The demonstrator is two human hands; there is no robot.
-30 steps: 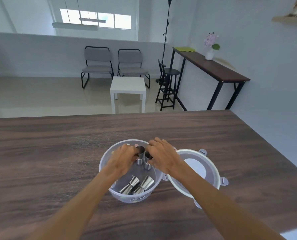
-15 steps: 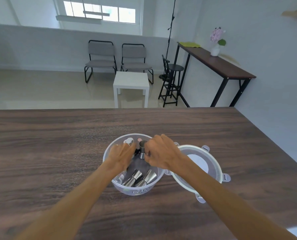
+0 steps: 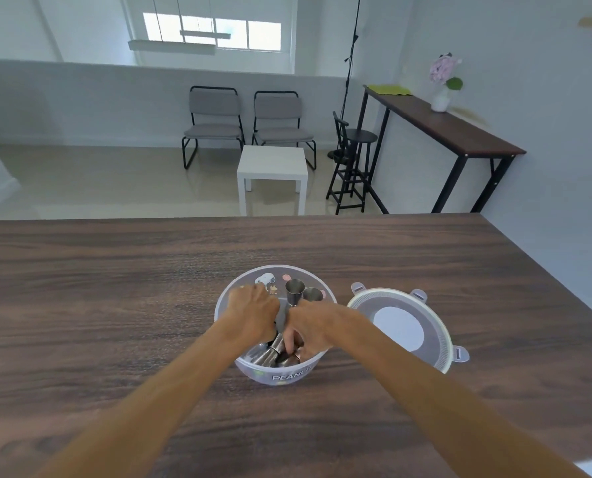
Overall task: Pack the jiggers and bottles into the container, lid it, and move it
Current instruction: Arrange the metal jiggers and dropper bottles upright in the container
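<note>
A round translucent container (image 3: pixel 242 365) with a cartoon print stands on the wooden table. Two steel jiggers (image 3: pixel 294 290) stand upright at its far side, free of my hands. More jiggers (image 3: pixel 269 354) lie at its near side. My left hand (image 3: pixel 252 311) reaches into the container's left half with its fingers hidden below the rim, over something dark. My right hand (image 3: pixel 311 326) dips in from the right, fingers curled down on one lying jigger. The round lid (image 3: pixel 399 325) with clip tabs lies flat, just right of the container. No bottle shows clearly.
The dark wooden table (image 3: pixel 115 305) ends at a far edge and a slanted right edge. Beyond it are a white side table (image 3: pixel 272 165), two grey chairs, a black stool and a tall console table with a flower vase (image 3: pixel 441 98).
Both hands have let go of the two upright jiggers at the far side. They have drawn back toward the near side of the container, onto the lying jiggers. The camera has tilted slightly.
</note>
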